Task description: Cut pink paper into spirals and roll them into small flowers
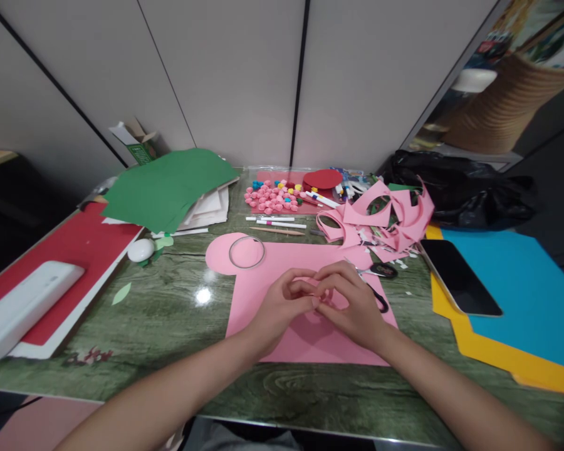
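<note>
My left hand and my right hand meet above a pink foam sheet on the green table. Both pinch a small pink piece between their fingertips; its shape is mostly hidden by the fingers. Black-handled scissors lie just right of my right hand. A clear ring rests on the rounded left end of the pink sheet.
Pink offcuts pile at the back right. Small pink rolled pieces and markers lie behind. Green sheets sit back left, a white device on a red sheet left, a phone on blue and yellow sheets right.
</note>
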Available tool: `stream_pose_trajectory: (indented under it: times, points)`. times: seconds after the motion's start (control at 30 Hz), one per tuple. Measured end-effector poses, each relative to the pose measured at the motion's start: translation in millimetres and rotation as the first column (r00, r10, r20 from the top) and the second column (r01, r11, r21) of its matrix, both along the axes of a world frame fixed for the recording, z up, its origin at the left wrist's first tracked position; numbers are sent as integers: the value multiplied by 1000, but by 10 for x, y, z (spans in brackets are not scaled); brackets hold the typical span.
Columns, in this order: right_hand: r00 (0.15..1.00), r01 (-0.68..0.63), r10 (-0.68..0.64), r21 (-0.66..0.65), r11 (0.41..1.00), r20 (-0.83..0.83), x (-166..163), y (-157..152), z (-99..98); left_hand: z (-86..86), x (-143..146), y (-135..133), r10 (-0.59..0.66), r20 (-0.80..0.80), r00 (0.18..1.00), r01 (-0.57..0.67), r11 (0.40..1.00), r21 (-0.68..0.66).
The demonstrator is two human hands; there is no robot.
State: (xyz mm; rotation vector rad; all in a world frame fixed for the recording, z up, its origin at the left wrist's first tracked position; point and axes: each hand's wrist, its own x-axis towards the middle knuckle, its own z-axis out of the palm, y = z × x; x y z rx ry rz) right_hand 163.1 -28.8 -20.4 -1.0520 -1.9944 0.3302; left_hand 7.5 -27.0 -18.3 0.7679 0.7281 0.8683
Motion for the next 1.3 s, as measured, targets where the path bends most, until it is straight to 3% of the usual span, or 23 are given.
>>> stream_pose_trajectory:
  times: [0.17, 0.4, 0.67, 0.93, 1.3]
  points:
    - [1000, -23, 23, -3, 1000, 11, 47, 4, 36, 15, -40, 39, 8, -18, 1000, -7, 999, 32]
    - [992, -115, 113, 50, 992, 47, 62, 30, 67, 67, -60, 103, -68, -74, 995, 74, 993, 91]
    - [1000, -16, 16, 7, 1000, 15, 68, 31, 17, 54, -33, 57, -7, -80, 997, 13, 996, 83]
    - [999, -29, 28, -61, 998, -22, 36, 21, -17, 20, 9, -1, -22, -56, 998, 23, 999, 22]
    - [999, -50, 51, -43, 998, 4, 45, 15, 29, 28, -29, 36, -4, -57, 998, 8, 997, 72]
